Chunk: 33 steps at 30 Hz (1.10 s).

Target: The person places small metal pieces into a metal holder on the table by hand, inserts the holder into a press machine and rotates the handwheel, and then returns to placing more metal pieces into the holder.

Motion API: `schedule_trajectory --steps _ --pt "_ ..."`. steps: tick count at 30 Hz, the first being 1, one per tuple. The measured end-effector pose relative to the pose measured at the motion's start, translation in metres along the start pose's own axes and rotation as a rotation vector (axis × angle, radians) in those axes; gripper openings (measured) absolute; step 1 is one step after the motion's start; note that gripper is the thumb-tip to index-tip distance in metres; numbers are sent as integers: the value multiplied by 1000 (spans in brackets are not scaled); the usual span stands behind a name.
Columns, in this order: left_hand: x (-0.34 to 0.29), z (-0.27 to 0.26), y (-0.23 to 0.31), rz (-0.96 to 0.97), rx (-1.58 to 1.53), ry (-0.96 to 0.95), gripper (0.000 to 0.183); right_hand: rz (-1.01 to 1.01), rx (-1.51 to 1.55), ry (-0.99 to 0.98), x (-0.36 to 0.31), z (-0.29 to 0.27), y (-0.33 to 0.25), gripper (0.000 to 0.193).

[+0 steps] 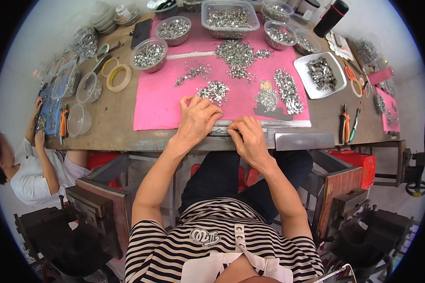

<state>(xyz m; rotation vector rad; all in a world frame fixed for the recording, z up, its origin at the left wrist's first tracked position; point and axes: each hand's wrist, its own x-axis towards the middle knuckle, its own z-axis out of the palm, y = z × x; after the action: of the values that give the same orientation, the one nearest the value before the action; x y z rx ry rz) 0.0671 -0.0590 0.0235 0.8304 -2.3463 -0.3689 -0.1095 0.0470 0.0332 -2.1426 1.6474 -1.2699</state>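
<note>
1. Head view: a worn wooden workbench [108, 127] carries a pink mat [160, 106] strewn with small metal clips [238, 52].
2. Clear plastic tubs [230, 19] of clips line the far edge; a white tray [303, 70] sits right, tape rolls [119, 78] left.
3. The left hand [197, 120], fingers curled, and the right hand [249, 139], pinching, press a metal strip [269, 124] at the mat's near edge.

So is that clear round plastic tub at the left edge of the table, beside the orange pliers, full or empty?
Empty: the clear round plastic tub shows only bare table through it, no metal pieces.
</note>
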Motion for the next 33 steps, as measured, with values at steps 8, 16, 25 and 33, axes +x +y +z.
schedule_trajectory --steps 8,16,25,33 --pt "0 -2 1 30 3 -4 7 -66 -55 25 0 3 1 14" --pt "-24 -10 27 -176 -375 56 7 -205 -61 -103 14 -11 11 11" --pt "-33 3 42 -131 -488 133 10 -26 -335 -96 65 21 53 9" --pt "-35 8 40 -53 -328 149 13 -106 -454 -176 53 0 39 11"
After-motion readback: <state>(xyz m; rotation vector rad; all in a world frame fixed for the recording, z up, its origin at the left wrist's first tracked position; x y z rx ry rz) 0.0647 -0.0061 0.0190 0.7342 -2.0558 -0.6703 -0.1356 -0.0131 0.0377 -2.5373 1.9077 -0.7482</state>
